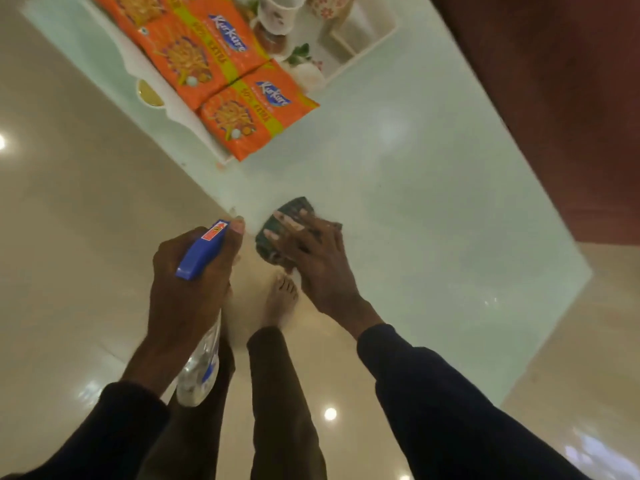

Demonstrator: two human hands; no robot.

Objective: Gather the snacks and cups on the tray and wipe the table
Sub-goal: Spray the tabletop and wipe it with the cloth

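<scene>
My left hand (188, 285) grips a clear spray bottle (199, 372) by its blue trigger head (204, 249), held above the floor just off the table's near corner. My right hand (311, 251) presses flat on a dark green cloth (277, 233) at that corner of the pale glass table (415, 188). At the far left of the table stands a white tray (363, 39) holding orange snack packets (249, 109) and cups (277, 12). One packet hangs over the tray's near end.
A reddish-brown sofa or wall (554, 98) runs along the table's right side. Glossy beige floor (69, 237) surrounds the table. My legs and bare foot (282, 299) show beneath the glass corner.
</scene>
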